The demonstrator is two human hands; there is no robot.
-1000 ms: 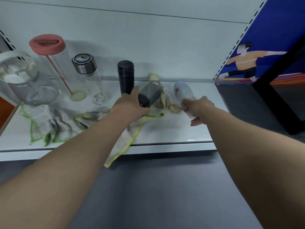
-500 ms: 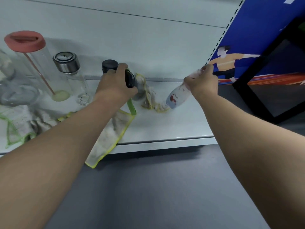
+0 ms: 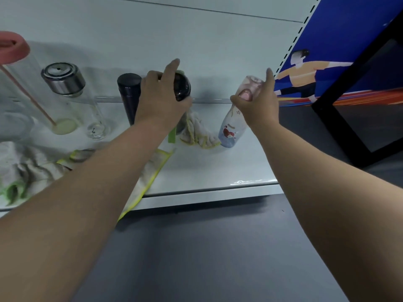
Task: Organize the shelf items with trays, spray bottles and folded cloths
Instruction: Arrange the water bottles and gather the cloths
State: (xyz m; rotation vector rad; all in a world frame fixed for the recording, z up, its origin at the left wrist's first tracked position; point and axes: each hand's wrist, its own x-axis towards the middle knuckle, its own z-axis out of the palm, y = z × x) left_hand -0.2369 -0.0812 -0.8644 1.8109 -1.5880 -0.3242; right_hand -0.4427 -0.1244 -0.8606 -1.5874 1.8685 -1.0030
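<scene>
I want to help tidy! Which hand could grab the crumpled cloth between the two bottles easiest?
Probably the left hand: the cloth lies just below it, though both hands hold bottles now.

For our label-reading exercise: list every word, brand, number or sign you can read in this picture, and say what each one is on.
No readable text anywhere.
Printed bottle in the right hand: a cartoon picture and small marks, too blurred to read.
Blue poster: a drawn figure only, no words in view.
Dark flask in the left hand: no label visible.

My left hand (image 3: 160, 99) covers most of the dark flask (image 3: 182, 89). The pink-lidded jar (image 3: 13, 51) and grey cloth (image 3: 26, 168) run off the left edge.
</scene>
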